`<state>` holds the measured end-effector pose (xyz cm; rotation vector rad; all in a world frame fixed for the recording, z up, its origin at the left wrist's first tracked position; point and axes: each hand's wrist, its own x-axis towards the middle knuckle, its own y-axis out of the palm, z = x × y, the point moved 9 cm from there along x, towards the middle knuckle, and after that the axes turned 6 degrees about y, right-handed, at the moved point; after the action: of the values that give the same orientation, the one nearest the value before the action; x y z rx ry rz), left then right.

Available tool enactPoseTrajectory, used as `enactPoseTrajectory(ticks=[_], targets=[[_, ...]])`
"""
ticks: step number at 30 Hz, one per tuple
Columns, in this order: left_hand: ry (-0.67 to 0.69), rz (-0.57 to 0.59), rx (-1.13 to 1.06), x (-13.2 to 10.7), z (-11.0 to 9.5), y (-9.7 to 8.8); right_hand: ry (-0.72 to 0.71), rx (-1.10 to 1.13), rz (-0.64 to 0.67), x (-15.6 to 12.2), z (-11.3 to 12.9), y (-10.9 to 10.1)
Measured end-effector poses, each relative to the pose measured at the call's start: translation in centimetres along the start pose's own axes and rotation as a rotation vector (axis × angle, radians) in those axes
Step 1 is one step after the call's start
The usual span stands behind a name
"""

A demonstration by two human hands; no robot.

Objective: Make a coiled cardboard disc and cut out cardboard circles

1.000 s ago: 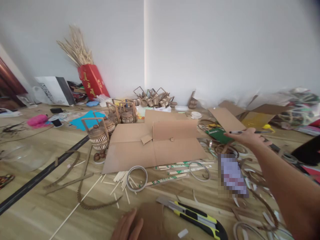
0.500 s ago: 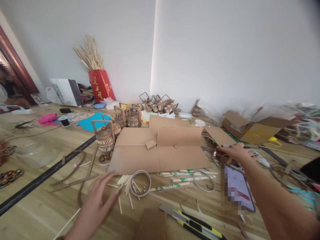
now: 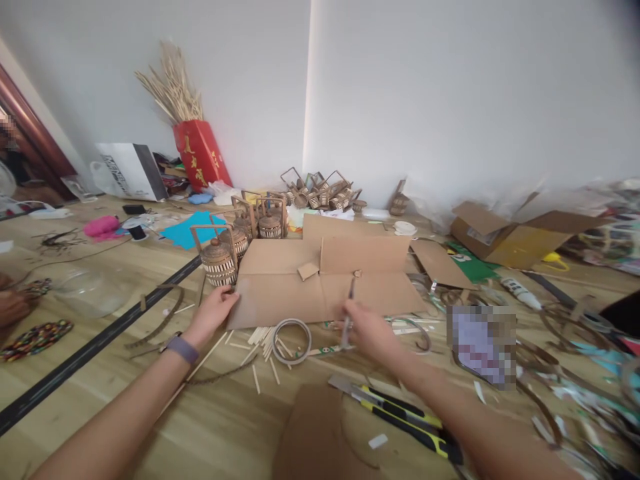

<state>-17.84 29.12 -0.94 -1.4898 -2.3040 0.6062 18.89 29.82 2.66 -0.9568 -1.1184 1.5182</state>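
Running near-vertical in view, slim pen (image 3: 352, 289) in right hand (image 3: 369, 331)

Far beyond and left of the left grip (image 3: 213, 317), white bag (image 3: 113, 170) bears dark lettering, "MEN" legible, remainder unclear; red bag (image 3: 200, 159), also beyond that grip, bears gold characters, too blurred to read.

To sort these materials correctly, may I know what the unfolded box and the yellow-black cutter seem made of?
Unfolded box: matte brown cardboard, shown by its straight fold creases.
Cutter handle: probably smooth plastic, coloured black and yellow; its grey blade looks metal.
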Motion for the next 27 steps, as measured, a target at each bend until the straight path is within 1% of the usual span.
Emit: enactPoseTrajectory(ticks=[2, 3, 4, 6, 9, 11, 14, 17, 20, 22, 24, 27], targets=[[-0.046, 0.050, -0.077, -0.2, -0.7, 0.6, -0.066, 0.016, 0.060, -1.2, 4.2, 2.8], [-0.066, 0.079, -0.128, -0.5, -1.2, 0.9, -0.076, 0.024, 0.070, -1.5, 5.7, 3.8], [-0.077, 0.109, -0.179, -0.8, -1.8, 1.2, -0.068, 0.029, 0.070, -1.5, 6.6, 4.4], [-0.097, 0.173, -0.288, -1.5, -3.1, 1.9, -0.038, 0.049, 0.062, -1.4, 7.4, 5.0], [-0.131, 0.239, -0.434, -2.7, -4.9, 2.8, -0.005, 0.094, 0.051, -1.4, 6.8, 4.7], [-0.150, 0.248, -0.507, -3.4, -5.9, 3.0, 0.007, 0.127, 0.038, -1.8, 5.6, 4.0], [-0.157, 0.224, -0.595, -4.3, -7.3, 2.6, 0.046, 0.173, -0.004, -3.1, 2.7, 2.4], [-0.147, 0.172, -0.663, -4.9, -8.7, 1.3, 0.103, 0.217, -0.057, -4.7, -1.3, 0.6], [-0.120, 0.114, -0.733, -5.5, -10.3, -0.2, 0.167, 0.257, -0.101, -6.2, -5.4, -0.6], [-0.095, 0.080, -0.784, -6.0, -11.3, -1.0, 0.209, 0.286, -0.118, -7.0, -7.9, -0.9], [-0.068, 0.053, -0.834, -6.7, -12.2, -1.5, 0.241, 0.328, -0.118, -7.6, -9.8, -0.7], [-0.020, 0.029, -0.908, -8.1, -13.6, -1.8, 0.266, 0.428, -0.102, -7.9, -11.2, -0.1]])
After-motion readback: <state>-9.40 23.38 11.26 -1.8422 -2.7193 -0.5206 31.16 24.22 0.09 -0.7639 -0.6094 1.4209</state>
